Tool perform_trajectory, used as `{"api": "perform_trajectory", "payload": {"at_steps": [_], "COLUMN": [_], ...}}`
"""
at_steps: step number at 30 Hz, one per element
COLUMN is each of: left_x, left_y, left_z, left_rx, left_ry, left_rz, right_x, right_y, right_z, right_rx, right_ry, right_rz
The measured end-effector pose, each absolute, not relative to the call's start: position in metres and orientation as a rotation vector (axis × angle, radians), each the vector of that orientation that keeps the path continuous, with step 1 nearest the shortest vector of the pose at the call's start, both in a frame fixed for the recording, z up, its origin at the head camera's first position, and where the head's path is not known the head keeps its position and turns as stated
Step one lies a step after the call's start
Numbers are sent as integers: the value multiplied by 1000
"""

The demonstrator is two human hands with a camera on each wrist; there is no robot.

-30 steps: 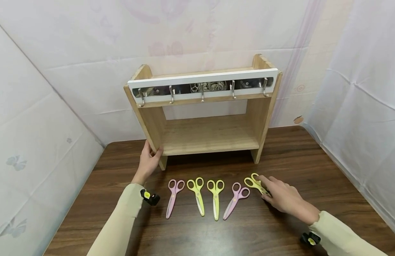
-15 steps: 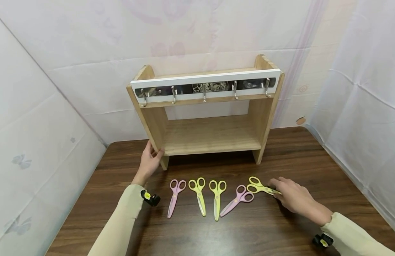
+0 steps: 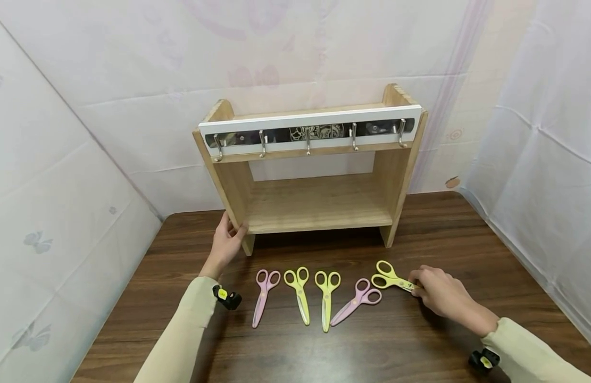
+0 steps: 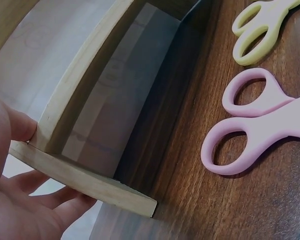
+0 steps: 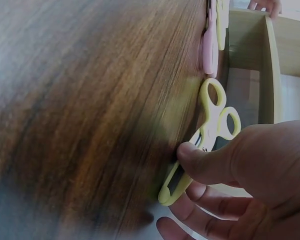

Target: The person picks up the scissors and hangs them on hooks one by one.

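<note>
My left hand (image 3: 223, 247) grips the lower left side panel of a small wooden shelf (image 3: 319, 205). In the left wrist view the thumb (image 4: 23, 126) lies on the inner side of the panel, the fingers on the outer side. My right hand (image 3: 442, 295) pinches yellow scissors (image 3: 387, 276) by the blade end, their handle loops pointing left. The right wrist view shows the thumb (image 5: 195, 161) across the blades and the tip sticking out past it. Pink scissors (image 3: 357, 301) lie slanted just left of these, their loops near the yellow ones.
Further left on the dark wooden table (image 3: 285, 356) lie two yellow scissors (image 3: 326, 299) (image 3: 301, 298) and pink scissors (image 3: 263, 296), loops toward the shelf. Several metal hooks (image 3: 308, 144) hang from the shelf's white front rail (image 3: 276, 121). Printed white cloth (image 3: 132, 69) surrounds the table.
My right hand has shifted right, from near the yellow scissors' loops to their blade end. Those scissors turned more sideways, and the neighbouring pink pair slanted more. My left hand keeps its grip.
</note>
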State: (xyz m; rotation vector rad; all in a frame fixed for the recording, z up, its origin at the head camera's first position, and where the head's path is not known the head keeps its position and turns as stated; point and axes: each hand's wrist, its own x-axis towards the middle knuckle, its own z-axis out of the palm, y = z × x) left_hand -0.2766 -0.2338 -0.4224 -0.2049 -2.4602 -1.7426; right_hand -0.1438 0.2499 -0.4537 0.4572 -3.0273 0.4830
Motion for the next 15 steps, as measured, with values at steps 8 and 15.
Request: {"api": "perform_trajectory", "payload": {"at_steps": [8, 15], "left_x": [-276, -276], "left_y": [-231, -233], "left_z": [-420, -423], "left_rx": [-209, -216], "left_ry": [-2467, -2462], "left_rz": [-1739, -1711], "right_x": [-145, -149], "right_y": [253, 260], "right_z": [-447, -419], "right_rx": [480, 570], "right_ry": [-3024, -2958], "right_rz": [476, 395]}}
